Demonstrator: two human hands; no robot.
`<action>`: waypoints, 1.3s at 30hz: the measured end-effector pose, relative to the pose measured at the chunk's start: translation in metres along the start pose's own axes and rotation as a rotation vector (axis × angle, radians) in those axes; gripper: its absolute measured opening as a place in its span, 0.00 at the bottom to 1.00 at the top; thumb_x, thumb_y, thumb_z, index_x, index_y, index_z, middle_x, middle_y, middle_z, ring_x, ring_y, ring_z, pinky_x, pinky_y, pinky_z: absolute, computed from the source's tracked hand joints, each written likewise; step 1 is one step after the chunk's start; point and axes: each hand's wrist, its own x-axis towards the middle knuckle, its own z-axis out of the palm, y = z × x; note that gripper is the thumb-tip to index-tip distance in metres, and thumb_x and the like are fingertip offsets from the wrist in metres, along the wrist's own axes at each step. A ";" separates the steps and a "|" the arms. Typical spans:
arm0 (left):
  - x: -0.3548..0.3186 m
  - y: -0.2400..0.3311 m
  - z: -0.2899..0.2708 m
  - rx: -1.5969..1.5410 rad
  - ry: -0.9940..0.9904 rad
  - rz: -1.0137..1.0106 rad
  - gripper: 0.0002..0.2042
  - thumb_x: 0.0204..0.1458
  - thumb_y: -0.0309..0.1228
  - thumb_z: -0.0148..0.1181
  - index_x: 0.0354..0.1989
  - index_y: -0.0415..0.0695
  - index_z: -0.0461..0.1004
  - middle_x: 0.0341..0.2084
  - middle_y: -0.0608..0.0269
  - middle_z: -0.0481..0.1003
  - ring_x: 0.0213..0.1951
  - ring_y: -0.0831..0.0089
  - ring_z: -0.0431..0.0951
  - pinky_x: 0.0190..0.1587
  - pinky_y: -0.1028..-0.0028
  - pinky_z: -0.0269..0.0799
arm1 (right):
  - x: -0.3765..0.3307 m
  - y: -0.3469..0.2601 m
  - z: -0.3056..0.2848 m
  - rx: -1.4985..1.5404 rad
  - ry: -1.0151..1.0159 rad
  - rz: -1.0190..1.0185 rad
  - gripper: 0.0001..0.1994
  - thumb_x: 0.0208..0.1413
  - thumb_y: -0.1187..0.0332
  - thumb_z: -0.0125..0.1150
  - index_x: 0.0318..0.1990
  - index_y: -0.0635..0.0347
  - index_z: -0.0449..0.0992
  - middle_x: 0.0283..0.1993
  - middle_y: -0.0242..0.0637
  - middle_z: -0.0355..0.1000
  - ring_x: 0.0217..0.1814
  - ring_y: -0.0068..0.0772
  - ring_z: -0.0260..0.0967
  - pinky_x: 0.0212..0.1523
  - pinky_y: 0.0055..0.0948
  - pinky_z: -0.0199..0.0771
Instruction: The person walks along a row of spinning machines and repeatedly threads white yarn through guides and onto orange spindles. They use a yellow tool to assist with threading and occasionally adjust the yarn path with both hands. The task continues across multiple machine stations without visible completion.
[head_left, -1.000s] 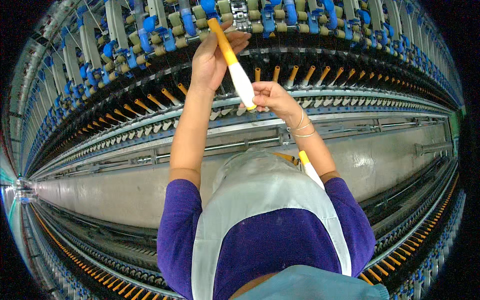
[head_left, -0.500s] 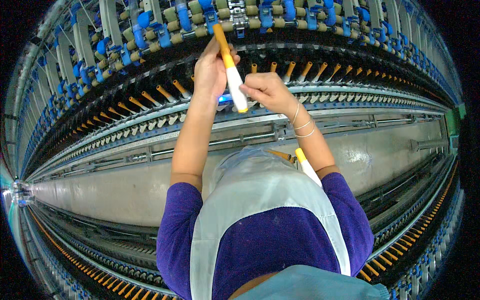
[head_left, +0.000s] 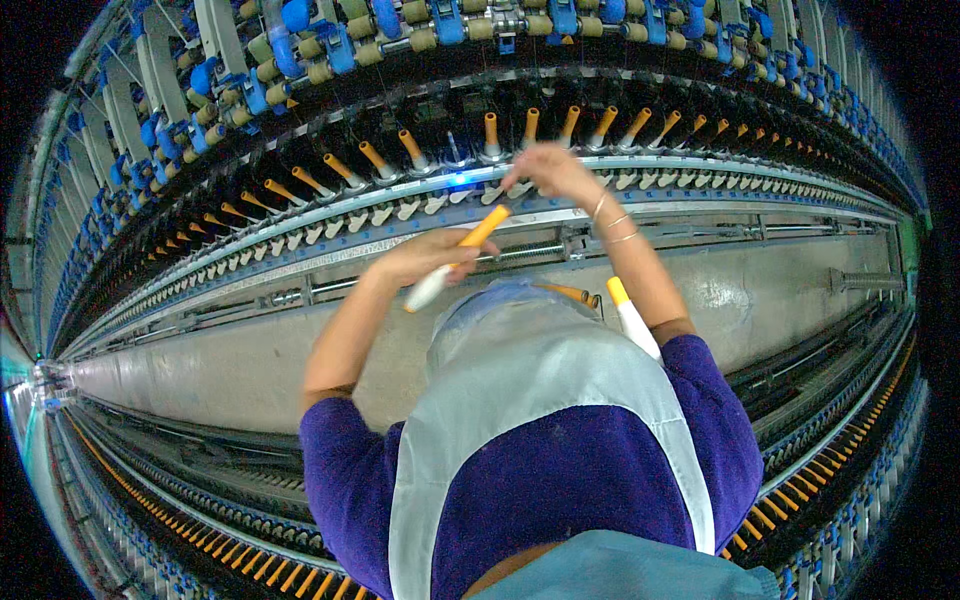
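Two bare hands show: one left hand [head_left: 425, 257] and one right hand [head_left: 555, 170]. There is one orange-and-white, stick-shaped bobbin [head_left: 487, 226] in the left hand, and one white, fat bobbin with a yellow top [head_left: 634, 325] near the right arm. There are two purple cloth sleeves [head_left: 350, 470], one pale grey cloth apron [head_left: 530, 340], at least two thin, shiny bangles [head_left: 599, 206] and one bright blue light [head_left: 461, 180]. Orange, round tubes [head_left: 491, 130] make two long rows, too many and too small to count.

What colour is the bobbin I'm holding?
The bobbin is orange and white, best seen in the head view.
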 end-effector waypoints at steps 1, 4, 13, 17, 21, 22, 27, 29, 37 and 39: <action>-0.016 -0.004 -0.012 0.165 0.071 -0.022 0.23 0.53 0.45 0.55 0.51 0.41 0.66 0.20 0.63 0.68 0.20 0.76 0.67 0.23 0.75 0.63 | 0.001 0.016 0.014 -0.107 -0.208 -0.060 0.12 0.56 0.61 0.52 0.32 0.54 0.80 0.34 0.31 0.76 0.38 0.24 0.70 0.35 0.26 0.72; -0.063 -0.021 -0.049 0.939 0.361 -0.155 0.21 0.52 0.45 0.56 0.45 0.41 0.70 0.27 0.51 0.74 0.29 0.59 0.74 0.32 0.64 0.67 | 0.016 0.056 0.043 -0.084 -0.289 -0.143 0.06 0.51 0.67 0.62 0.30 0.60 0.77 0.29 0.27 0.75 0.29 0.16 0.66 0.33 0.18 0.66; -0.265 -0.171 -0.165 1.149 0.980 -0.344 0.15 0.51 0.40 0.57 0.41 0.43 0.70 0.29 0.45 0.74 0.33 0.46 0.74 0.34 0.56 0.68 | 0.058 0.084 0.088 -0.351 0.319 -0.400 0.08 0.40 0.73 0.67 0.20 0.62 0.71 0.46 0.36 0.72 0.37 0.34 0.70 0.39 0.28 0.70; -0.271 -0.221 -0.198 1.059 1.300 -0.392 0.12 0.51 0.36 0.58 0.38 0.42 0.70 0.28 0.42 0.73 0.32 0.44 0.73 0.31 0.57 0.68 | 0.107 0.092 0.129 -0.567 0.513 -0.193 0.08 0.42 0.72 0.62 0.20 0.63 0.69 0.42 0.42 0.71 0.38 0.47 0.69 0.38 0.38 0.70; -0.246 -0.228 -0.216 -0.195 1.658 0.138 0.11 0.57 0.36 0.52 0.36 0.40 0.70 0.19 0.62 0.70 0.20 0.67 0.70 0.24 0.70 0.67 | 0.126 0.085 0.123 -0.581 0.399 -0.133 0.06 0.43 0.70 0.58 0.31 0.58 0.76 0.37 0.43 0.70 0.39 0.49 0.70 0.39 0.44 0.72; -0.239 -0.228 -0.216 -0.448 1.636 0.396 0.11 0.59 0.36 0.49 0.36 0.40 0.68 0.19 0.70 0.63 0.23 0.78 0.65 0.28 0.75 0.65 | 0.122 0.082 0.119 -0.661 0.344 -0.106 0.05 0.42 0.71 0.58 0.29 0.59 0.75 0.39 0.44 0.70 0.39 0.49 0.70 0.38 0.44 0.72; -0.217 -0.227 -0.231 -0.965 1.434 0.564 0.13 0.60 0.37 0.47 0.41 0.39 0.67 0.23 0.67 0.64 0.26 0.75 0.65 0.33 0.74 0.67 | 0.092 0.082 0.120 -0.959 0.281 -0.003 0.05 0.39 0.75 0.54 0.27 0.60 0.74 0.41 0.45 0.71 0.33 0.49 0.72 0.34 0.43 0.74; -0.209 -0.224 -0.243 -0.999 1.501 0.485 0.13 0.60 0.37 0.47 0.42 0.38 0.67 0.23 0.66 0.65 0.27 0.74 0.65 0.34 0.73 0.67 | 0.095 0.091 0.125 -0.952 0.442 -0.054 0.07 0.38 0.75 0.55 0.29 0.58 0.74 0.41 0.40 0.72 0.29 0.47 0.72 0.29 0.41 0.74; -0.140 -0.116 -0.189 -0.447 1.479 0.502 0.20 0.60 0.46 0.41 0.48 0.43 0.69 0.28 0.65 0.68 0.31 0.75 0.67 0.36 0.74 0.66 | 0.084 0.020 0.079 -1.027 0.845 -0.432 0.09 0.36 0.77 0.56 0.28 0.54 0.73 0.40 0.31 0.74 0.29 0.34 0.73 0.26 0.31 0.72; -0.078 -0.074 -0.132 -0.266 1.243 0.464 0.23 0.59 0.51 0.40 0.50 0.46 0.70 0.33 0.63 0.69 0.34 0.75 0.68 0.36 0.73 0.66 | 0.048 -0.025 0.041 -0.908 1.033 -0.533 0.10 0.37 0.79 0.58 0.30 0.57 0.76 0.33 0.35 0.75 0.30 0.35 0.73 0.28 0.30 0.73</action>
